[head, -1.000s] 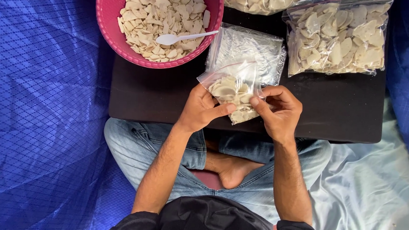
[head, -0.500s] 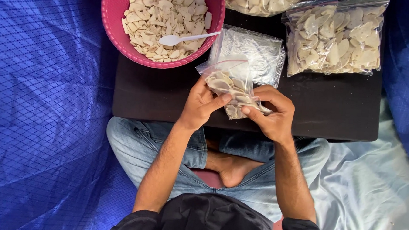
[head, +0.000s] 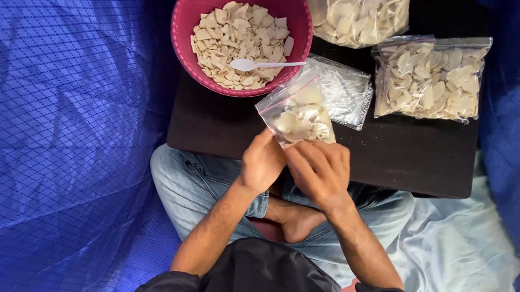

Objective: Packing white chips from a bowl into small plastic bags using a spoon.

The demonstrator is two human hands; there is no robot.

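Observation:
Both hands hold a small clear zip bag (head: pixel 298 113) partly filled with pale beige chips, tilted with its open mouth toward the upper left. My left hand (head: pixel 261 162) grips the bag's lower left side. My right hand (head: pixel 319 170) wraps over its bottom end. The bag hangs just above the front part of a low black table (head: pixel 213 126). Behind it stands a pink bowl (head: pixel 185 38) full of the same chips, with a white plastic spoon (head: pixel 258 64) lying on them.
A stack of empty clear bags (head: pixel 346 91) lies right of the bowl. A filled, sealed bag (head: pixel 429 78) lies at the table's right, another large filled bag (head: pixel 359 15) at the back. Blue cloth (head: pixel 65 124) surrounds the table; pale cloth (head: pixel 468 251) lies at lower right.
The bag has turned in my hands; my right hand slid from its side down over its bottom end, and both hands drew closer to my body. The view shifted left.

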